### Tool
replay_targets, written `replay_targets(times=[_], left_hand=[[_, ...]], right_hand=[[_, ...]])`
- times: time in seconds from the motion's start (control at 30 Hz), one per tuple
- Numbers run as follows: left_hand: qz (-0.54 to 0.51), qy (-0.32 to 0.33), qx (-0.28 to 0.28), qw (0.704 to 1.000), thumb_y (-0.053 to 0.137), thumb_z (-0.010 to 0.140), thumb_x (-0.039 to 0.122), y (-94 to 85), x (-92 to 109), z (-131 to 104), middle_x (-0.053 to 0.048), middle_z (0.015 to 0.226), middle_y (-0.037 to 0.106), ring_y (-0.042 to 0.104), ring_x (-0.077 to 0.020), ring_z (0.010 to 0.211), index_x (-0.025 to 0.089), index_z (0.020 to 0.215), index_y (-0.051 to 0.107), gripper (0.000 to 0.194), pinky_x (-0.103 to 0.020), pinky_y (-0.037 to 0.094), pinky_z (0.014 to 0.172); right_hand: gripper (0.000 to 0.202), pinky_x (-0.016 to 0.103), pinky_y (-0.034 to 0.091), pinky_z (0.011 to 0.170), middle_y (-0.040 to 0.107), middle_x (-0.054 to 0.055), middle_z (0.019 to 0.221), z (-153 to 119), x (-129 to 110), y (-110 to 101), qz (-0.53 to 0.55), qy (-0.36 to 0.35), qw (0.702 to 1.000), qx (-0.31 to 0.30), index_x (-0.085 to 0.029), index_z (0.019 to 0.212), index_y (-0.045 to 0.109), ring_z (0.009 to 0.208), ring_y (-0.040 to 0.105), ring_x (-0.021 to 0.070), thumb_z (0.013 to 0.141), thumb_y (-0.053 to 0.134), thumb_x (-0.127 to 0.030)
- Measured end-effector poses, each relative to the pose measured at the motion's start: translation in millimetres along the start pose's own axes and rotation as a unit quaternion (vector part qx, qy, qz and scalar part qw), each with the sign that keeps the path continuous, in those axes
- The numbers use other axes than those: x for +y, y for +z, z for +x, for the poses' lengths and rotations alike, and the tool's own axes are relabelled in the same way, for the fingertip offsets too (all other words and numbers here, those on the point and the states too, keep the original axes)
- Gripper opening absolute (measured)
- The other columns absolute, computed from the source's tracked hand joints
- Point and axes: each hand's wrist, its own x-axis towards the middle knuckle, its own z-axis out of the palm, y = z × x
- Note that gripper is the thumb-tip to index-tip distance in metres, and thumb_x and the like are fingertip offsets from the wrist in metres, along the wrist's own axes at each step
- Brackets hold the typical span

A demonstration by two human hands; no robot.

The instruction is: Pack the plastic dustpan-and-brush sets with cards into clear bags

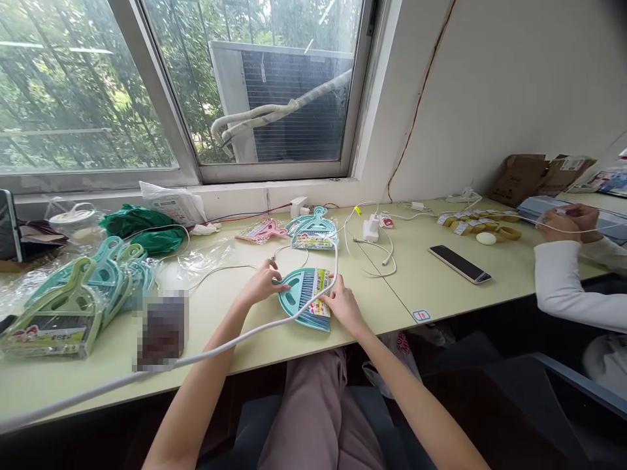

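A turquoise dustpan (290,295) lies on the table in front of me with its handle end to the left. A small brush with blue bristles (306,287) sits in it, and a printed card (321,282) covers its right part. My left hand (262,284) is closed around the handle end, thumb on top. My right hand (343,305) grips the right edge by the card, its fingertips partly hidden. A white cable (255,331) crosses the view in front of the dustpan.
Bagged dustpan sets (73,307) are piled at left beside a green bag (142,228). Behind lie another turquoise set (313,230) and a pink one (264,230). At right are a charger (371,227), a phone (459,264), tape rolls (470,223) and another person's hands (563,222).
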Motion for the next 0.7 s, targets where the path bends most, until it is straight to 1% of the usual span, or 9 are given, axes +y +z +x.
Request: replay_targets(times=[0.1,0.17,0.2,0.27,0.33,0.4,0.47,0.57,0.7], left_hand=[[-0.016,0.004,0.032,0.999,0.062,0.07,0.066,-1.4,3,1,-0.009,0.113,0.051,0.06,-0.0216,0.089,0.018,0.074,0.068,0.048,-0.037,0.047,0.083],[-0.03,-0.009,0.049,0.998,0.063,0.07,0.065,-1.5,5,1,-0.007,0.114,0.051,0.06,-0.0185,0.083,0.019,0.074,0.067,0.046,-0.035,0.048,0.079],[-0.035,-0.016,0.061,0.997,0.064,0.07,0.065,-1.3,6,1,-0.006,0.114,0.052,0.06,-0.0175,0.082,0.019,0.074,0.066,0.046,-0.034,0.048,0.077],[-0.043,-0.027,0.083,0.995,0.064,0.07,0.064,-0.4,8,2,-0.005,0.114,0.053,0.06,-0.0167,0.081,0.02,0.074,0.065,0.045,-0.032,0.047,0.074],[-0.051,-0.028,0.09,0.994,0.065,0.07,0.064,1.0,8,3,-0.004,0.113,0.054,0.059,-0.0168,0.082,0.02,0.074,0.065,0.044,-0.031,0.047,0.073],[-0.058,-0.021,0.085,0.995,0.064,0.07,0.064,2.2,7,4,-0.004,0.111,0.055,0.059,-0.0173,0.083,0.02,0.075,0.065,0.044,-0.03,0.047,0.075],[-0.057,-0.019,0.072,0.996,0.064,0.071,0.063,1.5,5,5,-0.004,0.108,0.057,0.059,-0.0181,0.084,0.02,0.075,0.064,0.043,-0.031,0.047,0.076],[-0.056,-0.018,0.055,0.997,0.064,0.07,0.064,-4.6,5,4,-0.005,0.101,0.058,0.058,-0.0202,0.085,0.02,0.074,0.064,0.044,-0.033,0.046,0.078],[-0.088,-0.019,0.081,0.993,0.066,0.068,0.065,-14.9,6,1,-0.006,0.095,0.057,0.058,-0.0226,0.091,0.018,0.071,0.065,0.047,-0.034,0.046,0.082]], right_hand=[[0.066,0.034,0.052,0.069,0.062,0.004,0.094,-1,8,4,0.051,-0.008,0.997,0.063,-0.023,0.126,0.04,0.081,0.063,0.0212,0.07,0.071,-0.038],[0.082,0.037,0.054,0.077,0.055,0.011,0.12,1,13,6,0.132,-0.003,0.986,0.098,-0.023,0.133,0.032,0.097,0.062,0.0236,0.065,0.074,-0.042],[0.087,0.038,0.054,0.08,0.052,0.013,0.126,3,14,6,0.179,0.003,0.979,0.095,-0.023,0.135,0.031,0.102,0.061,0.0247,0.063,0.075,-0.043],[0.083,0.038,0.055,0.084,0.056,0.012,0.126,8,17,5,0.273,0.02,0.961,0.034,-0.024,0.134,0.036,0.107,0.061,0.0257,0.063,0.075,-0.044],[0.065,0.038,0.055,0.086,0.065,0.01,0.115,13,18,4,0.347,0.032,0.935,-0.064,-0.023,0.121,0.05,0.104,0.063,0.0254,0.065,0.075,-0.044],[0.049,0.037,0.054,0.088,0.069,0.008,0.107,19,17,2,0.383,0.033,0.914,-0.129,-0.021,0.105,0.059,0.101,0.065,0.0243,0.065,0.076,-0.042],[0.043,0.036,0.054,0.088,0.07,0.007,0.105,25,14,0,0.391,0.036,0.908,-0.146,-0.019,0.1,0.061,0.098,0.067,0.0233,0.065,0.078,-0.038],[0.043,0.037,0.056,0.083,0.072,0.007,0.103,35,4,-6,0.366,0.057,0.916,-0.154,-0.021,0.1,0.061,0.094,0.068,0.0234,0.063,0.08,-0.033],[0.05,0.04,0.056,0.083,0.073,0.006,0.101,52,-15,-15,0.343,0.044,0.915,-0.209,-0.021,0.099,0.062,0.095,0.068,0.0252,0.054,0.085,-0.025]])
